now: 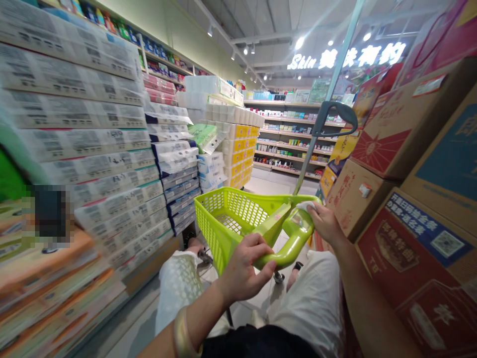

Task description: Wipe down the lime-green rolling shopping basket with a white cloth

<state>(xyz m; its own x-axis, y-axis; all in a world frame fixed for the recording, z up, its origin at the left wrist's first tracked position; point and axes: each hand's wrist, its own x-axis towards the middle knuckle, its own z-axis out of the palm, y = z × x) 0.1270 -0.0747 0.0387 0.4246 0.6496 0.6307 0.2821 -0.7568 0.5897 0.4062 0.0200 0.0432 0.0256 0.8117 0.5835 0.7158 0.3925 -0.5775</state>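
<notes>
A lime-green shopping cart (257, 201) with a perforated basket stands right in front of me, between my knees. Its thick, curved handle (288, 252) faces my body. My left hand (248, 266) is closed on the left end of this handle, thumb on the near side. On the handle's right side, my right hand (325, 221) pinches a crumpled white cloth or wipe (306, 205) against the green plastic. Part of the cloth is hidden under the fingers. The basket's floor shows through its near opening, with no goods visible on it.
Tall stacks of wrapped packs (112, 109) line the left side, close to the cart. Printed cardboard boxes (376, 186) are piled at the right, near my arm. A slanted pole with a grey loop handle (323, 119) rises behind the cart. Stocked shelves (290, 132) stand farther back.
</notes>
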